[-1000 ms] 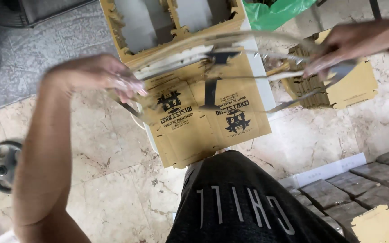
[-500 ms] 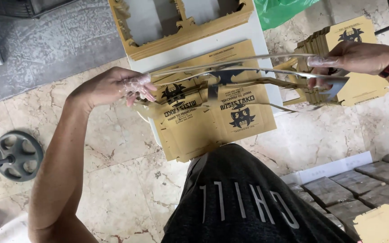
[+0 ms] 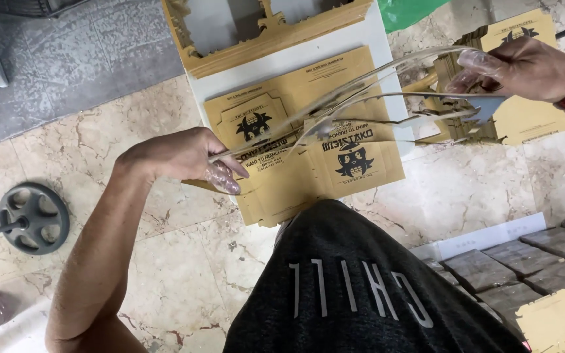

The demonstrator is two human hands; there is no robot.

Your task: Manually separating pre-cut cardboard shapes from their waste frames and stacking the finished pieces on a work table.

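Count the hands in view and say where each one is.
2. The left hand grips one end of the thin cardboard frame; the right hand grips the other end, upper right.

Hands [image 3: 184, 157] lower, clear sheet [image 3: 361, 104] steadier.

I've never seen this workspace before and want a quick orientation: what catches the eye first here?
Two bare hands, the left hand at centre-left and the right hand at upper right, stretch a clear plastic strip between them. Beneath lies a yellow printed cardboard flat on a white board. A round black weight plate sits on the marble floor, far left.
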